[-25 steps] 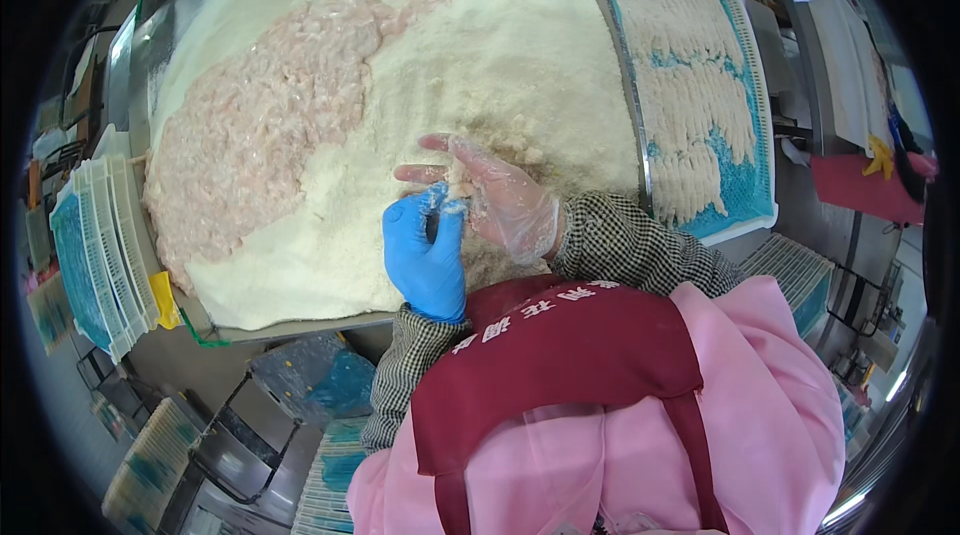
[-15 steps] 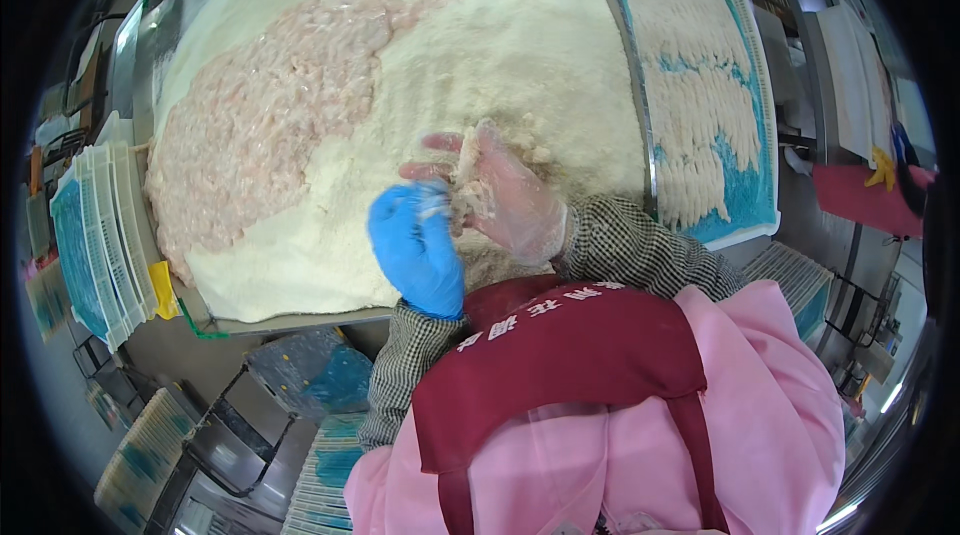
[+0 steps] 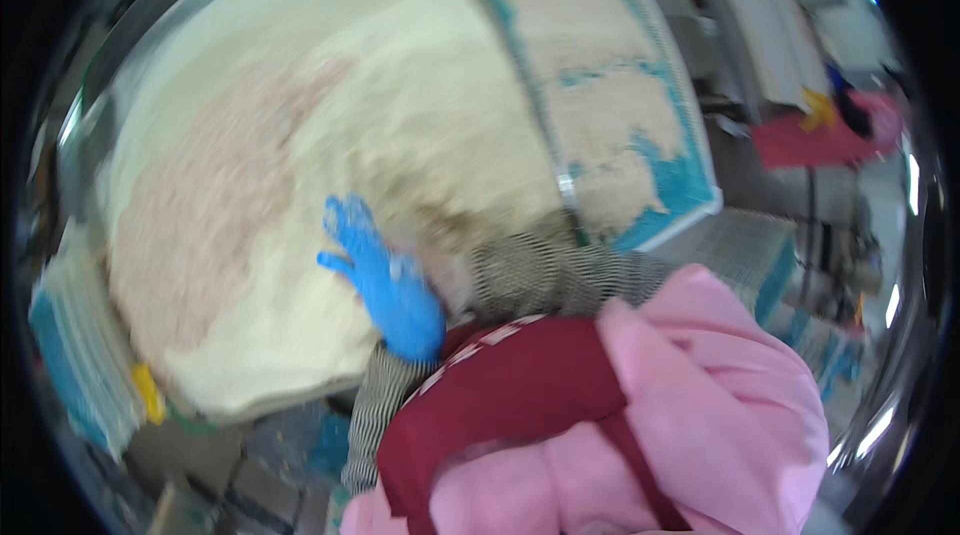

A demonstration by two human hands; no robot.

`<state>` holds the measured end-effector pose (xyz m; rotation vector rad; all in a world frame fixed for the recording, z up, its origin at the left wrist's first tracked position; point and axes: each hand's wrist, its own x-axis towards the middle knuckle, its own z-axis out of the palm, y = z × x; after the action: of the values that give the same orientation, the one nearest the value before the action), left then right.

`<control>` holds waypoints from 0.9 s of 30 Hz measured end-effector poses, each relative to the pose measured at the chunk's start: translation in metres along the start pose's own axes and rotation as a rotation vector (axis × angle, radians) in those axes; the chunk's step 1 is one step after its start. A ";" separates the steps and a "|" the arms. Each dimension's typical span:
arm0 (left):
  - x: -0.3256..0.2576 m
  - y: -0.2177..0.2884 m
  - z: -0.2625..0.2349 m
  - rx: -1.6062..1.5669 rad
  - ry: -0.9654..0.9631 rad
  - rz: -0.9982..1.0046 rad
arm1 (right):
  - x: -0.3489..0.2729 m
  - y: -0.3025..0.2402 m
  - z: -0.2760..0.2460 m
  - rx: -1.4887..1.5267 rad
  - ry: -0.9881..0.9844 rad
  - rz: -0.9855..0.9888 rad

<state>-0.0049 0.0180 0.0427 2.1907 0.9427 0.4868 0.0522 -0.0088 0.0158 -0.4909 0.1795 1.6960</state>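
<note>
My left hand [image 3: 385, 280], in a blue glove, is over the near part of a broad bed of pale powder [image 3: 440, 105]. Its fingers are stretched out and point away from me, with the thumb apart. Close beside it on the right is my right hand [image 3: 452, 277] in a clear glove. It is blurred and partly hidden behind the blue glove, so its fingers and anything in them cannot be made out. A heap of pinkish raw meat pieces [image 3: 215, 195] lies on the left half of the powder.
A metal-edged table [image 3: 115, 40] bears the powder. To its right, a white-rimmed tray lined with blue-green mesh [image 3: 645, 170] holds rows of coated meat strips [image 3: 600, 120]. Stacked trays [image 3: 75, 335] stand at the left edge, near a yellow piece [image 3: 148, 393]. More trays [image 3: 735, 245] are at the right.
My hands have come out of their close hold on a pale coated piece; the left fingers have spread out. The whole view has swung, and the surroundings have shifted left in it.
</note>
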 end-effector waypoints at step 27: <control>-0.037 -0.071 0.022 0.510 -0.172 0.066 | -0.366 -0.356 -0.253 -1.385 1.330 -0.385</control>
<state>-0.0506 0.0157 -0.0261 2.6738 0.9798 0.0839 0.4929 -0.3693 -0.0036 -2.4406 -0.1865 0.6242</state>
